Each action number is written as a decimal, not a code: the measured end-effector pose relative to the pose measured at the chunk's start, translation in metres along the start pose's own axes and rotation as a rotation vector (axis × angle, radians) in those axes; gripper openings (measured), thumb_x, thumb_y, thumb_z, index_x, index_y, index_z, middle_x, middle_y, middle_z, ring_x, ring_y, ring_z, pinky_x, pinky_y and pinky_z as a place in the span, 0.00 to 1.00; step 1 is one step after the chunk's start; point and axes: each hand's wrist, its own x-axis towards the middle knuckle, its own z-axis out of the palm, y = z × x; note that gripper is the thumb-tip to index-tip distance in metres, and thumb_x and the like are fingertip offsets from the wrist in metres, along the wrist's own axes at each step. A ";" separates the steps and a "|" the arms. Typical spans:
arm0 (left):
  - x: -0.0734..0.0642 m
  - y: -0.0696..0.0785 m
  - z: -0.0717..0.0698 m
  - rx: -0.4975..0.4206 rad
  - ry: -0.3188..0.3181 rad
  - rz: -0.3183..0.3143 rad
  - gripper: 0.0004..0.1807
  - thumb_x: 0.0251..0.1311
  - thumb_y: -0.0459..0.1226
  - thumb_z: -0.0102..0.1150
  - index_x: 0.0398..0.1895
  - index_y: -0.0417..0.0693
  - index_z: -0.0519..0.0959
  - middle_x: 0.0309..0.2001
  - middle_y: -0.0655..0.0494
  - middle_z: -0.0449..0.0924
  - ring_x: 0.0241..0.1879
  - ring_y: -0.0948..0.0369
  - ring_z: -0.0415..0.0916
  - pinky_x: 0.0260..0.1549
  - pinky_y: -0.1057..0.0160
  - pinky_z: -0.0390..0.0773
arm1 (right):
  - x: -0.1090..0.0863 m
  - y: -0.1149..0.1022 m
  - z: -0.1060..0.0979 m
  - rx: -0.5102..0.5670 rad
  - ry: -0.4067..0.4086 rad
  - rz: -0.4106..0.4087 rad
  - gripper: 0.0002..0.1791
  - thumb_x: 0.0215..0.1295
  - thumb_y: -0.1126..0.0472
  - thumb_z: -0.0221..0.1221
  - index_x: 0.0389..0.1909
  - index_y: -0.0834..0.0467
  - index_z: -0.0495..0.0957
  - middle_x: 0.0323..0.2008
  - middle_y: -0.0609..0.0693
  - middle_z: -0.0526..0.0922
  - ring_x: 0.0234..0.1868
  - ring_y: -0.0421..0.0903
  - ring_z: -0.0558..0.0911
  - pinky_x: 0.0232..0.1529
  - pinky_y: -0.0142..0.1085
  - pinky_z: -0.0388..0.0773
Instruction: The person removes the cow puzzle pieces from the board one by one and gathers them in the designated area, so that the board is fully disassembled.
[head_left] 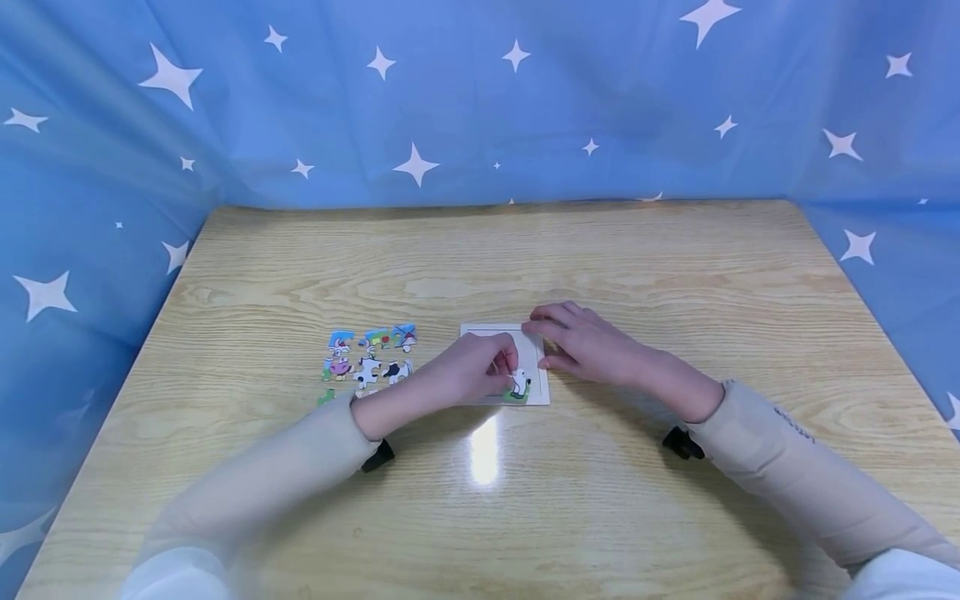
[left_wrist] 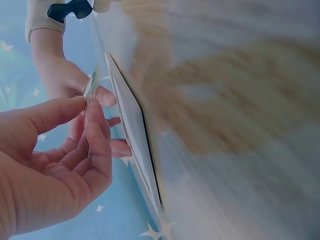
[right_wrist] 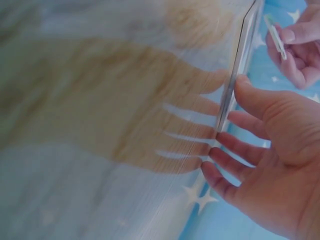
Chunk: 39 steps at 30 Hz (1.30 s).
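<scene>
My left hand (head_left: 480, 367) is over a white puzzle tray (head_left: 542, 400), pinching a jigsaw piece (head_left: 519, 385) with white and green print between thumb and fingers. In the left wrist view, that piece (left_wrist: 91, 84) stands on edge, apart from the tray. At the tray's right side is my right hand (head_left: 588, 343), its fingers spread and its fingertips at the edge. The right wrist view has the thumb (right_wrist: 252, 97) against the tray's side. Part of the tray is hidden beneath the left hand.
Left of the tray, several loose jigsaw pieces (head_left: 367, 372) with cow and farm pictures lie in rough rows, the nearest partly behind my left forearm. They lie on a wooden table (head_left: 637, 258). A blue star-patterned curtain (head_left: 465, 108) hangs behind the far edge.
</scene>
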 end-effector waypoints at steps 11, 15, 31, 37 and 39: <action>-0.020 -0.014 -0.009 -0.062 -0.004 -0.016 0.11 0.74 0.27 0.64 0.55 0.43 0.83 0.38 0.53 0.87 0.30 0.65 0.75 0.31 0.69 0.74 | -0.002 0.009 0.005 -0.005 0.039 -0.046 0.27 0.74 0.62 0.72 0.69 0.67 0.78 0.64 0.66 0.80 0.64 0.65 0.78 0.60 0.63 0.79; -0.026 -0.020 -0.013 -0.088 0.018 -0.044 0.09 0.74 0.27 0.63 0.54 0.42 0.83 0.37 0.53 0.86 0.28 0.65 0.73 0.29 0.68 0.71 | -0.003 0.010 0.005 -0.002 0.053 -0.062 0.27 0.73 0.62 0.72 0.68 0.67 0.78 0.64 0.66 0.80 0.63 0.65 0.78 0.59 0.64 0.79; -0.049 -0.042 -0.028 -0.108 0.058 -0.040 0.08 0.72 0.25 0.64 0.50 0.39 0.84 0.33 0.55 0.87 0.28 0.64 0.71 0.32 0.65 0.71 | -0.001 0.002 0.000 0.009 0.001 -0.012 0.26 0.74 0.65 0.71 0.69 0.68 0.78 0.66 0.67 0.79 0.65 0.66 0.78 0.62 0.64 0.77; -0.058 -0.049 -0.031 -0.108 0.046 -0.032 0.07 0.72 0.25 0.64 0.50 0.38 0.83 0.34 0.55 0.89 0.28 0.65 0.74 0.32 0.65 0.72 | -0.001 0.002 0.001 -0.004 0.012 -0.035 0.27 0.74 0.65 0.71 0.69 0.69 0.78 0.65 0.67 0.80 0.65 0.66 0.79 0.62 0.63 0.78; -0.060 -0.051 -0.031 -0.105 0.043 -0.028 0.07 0.72 0.26 0.64 0.50 0.38 0.83 0.34 0.55 0.89 0.29 0.65 0.75 0.33 0.65 0.74 | -0.002 0.002 0.000 -0.007 0.012 -0.035 0.27 0.74 0.65 0.71 0.69 0.69 0.78 0.65 0.67 0.79 0.65 0.65 0.78 0.62 0.63 0.78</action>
